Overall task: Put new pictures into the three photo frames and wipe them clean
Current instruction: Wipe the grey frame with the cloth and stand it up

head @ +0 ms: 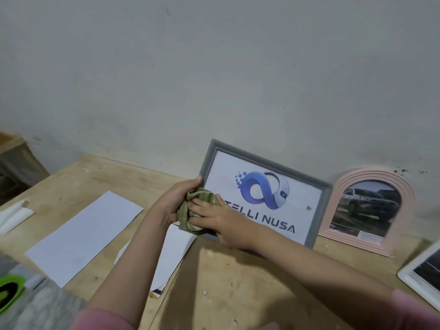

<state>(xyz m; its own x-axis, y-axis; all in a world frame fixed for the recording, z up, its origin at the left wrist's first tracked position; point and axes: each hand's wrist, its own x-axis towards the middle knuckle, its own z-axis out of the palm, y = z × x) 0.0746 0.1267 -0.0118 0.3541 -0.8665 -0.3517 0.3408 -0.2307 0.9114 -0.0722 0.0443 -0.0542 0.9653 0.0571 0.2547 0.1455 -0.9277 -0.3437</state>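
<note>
Head view: two forearms in pink sleeves are seen entering from the 6 o'clock edge and converging on the grey photo frame [264,194] just right of centre. The right hand [219,220] is laid with fingers extended and spread on an olive-green cloth [194,210], which is pressed against the frame's lower left corner. The left hand [177,198] is curled round the frame's left edge, thumb at the front, with the cloth bunched against the palm; the frame is thereby steadied. The frame is held upright, tilted back towards the wall [214,67], at roughly 3 o'clock from the hands.

On the wooden table [238,282], white paper sheets [83,236] are noted at 9 o'clock, a further sheet lying partly under the left forearm. A green-rimmed object [10,291] is cut off at 8 o'clock; its nature cannot be determined. A white frame [421,275] lies flat at 4 o'clock.

Farther back, a pink arched frame [371,210] holding a car picture is propped against the wall at 3 o'clock.

Judgement: a logo print is already fitted in the grey frame, so the wiping step is in hand. Only the lower left corner is covered by the cloth; the next move is judged to call for a sweep across the glass towards 3 o'clock, with the left-hand hold maintained so the frame is not toppled.
</note>
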